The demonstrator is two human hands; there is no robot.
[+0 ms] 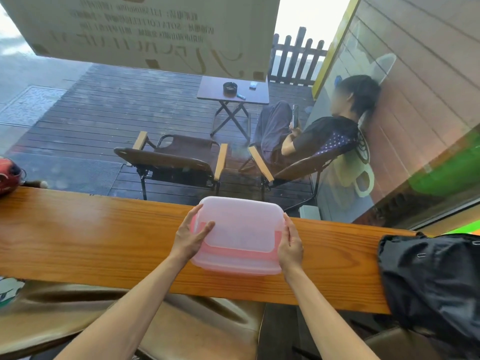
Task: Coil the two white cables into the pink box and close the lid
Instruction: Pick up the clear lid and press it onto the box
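Note:
The pink box [235, 263] rests on the wooden counter [91, 242] in front of me, with its translucent lid [241, 224] lying on top. My left hand [191, 236] presses on the lid's left side, thumb on top and fingers along the edge. At the box's right end, my right hand [291, 246] grips the lid's side flap. No white cable can be made out; the box's inside is hidden by the cloudy lid.
A black bag [431, 279] lies on the counter's right end. A red object [9, 175] sits at the far left. Behind the counter is a glass pane; beyond it are two folding chairs, a small table and a seated person [319, 136].

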